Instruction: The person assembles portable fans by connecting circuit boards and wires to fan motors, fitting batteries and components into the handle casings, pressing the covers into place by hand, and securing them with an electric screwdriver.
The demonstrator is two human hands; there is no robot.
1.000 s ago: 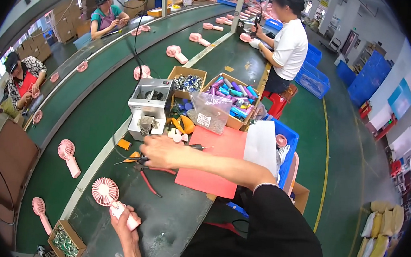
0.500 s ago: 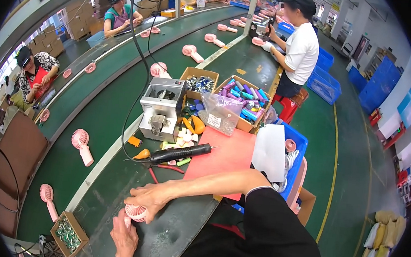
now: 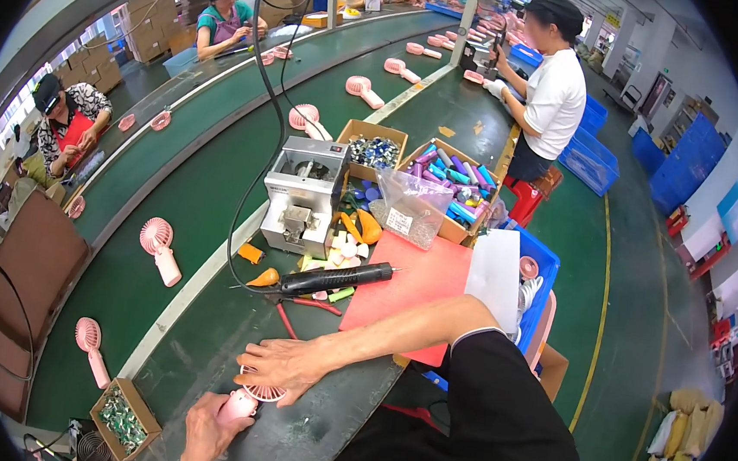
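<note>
At the near end of the bench I have a pink handheld fan (image 3: 239, 406) low over the dark top. My left hand (image 3: 204, 431) is closed around its handle end, thumb and fingers at the lower part. Over the round grille lies my right hand (image 3: 287, 366), its fingers curved across the fan head and hiding much of it. Beyond my right hand are red-handled pliers (image 3: 286, 320) and a black electric screwdriver (image 3: 339, 278) with its bit pointing right. A red sheet (image 3: 409, 277) lies partly under my right forearm.
A screw feeder (image 3: 304, 199) stands ahead, beside a box of coloured battery cells (image 3: 452, 183) and a bag of screws (image 3: 412, 215). Left runs a green conveyor (image 3: 203, 243) carrying pink fans. A carton of small circuit boards (image 3: 124, 419) sits near left. Co-workers sit and stand farther off.
My left hand has drawn down and left, and more of the fan's handle shows between my hands. My right hand has flattened over the grille. The whole view has shifted slightly.
</note>
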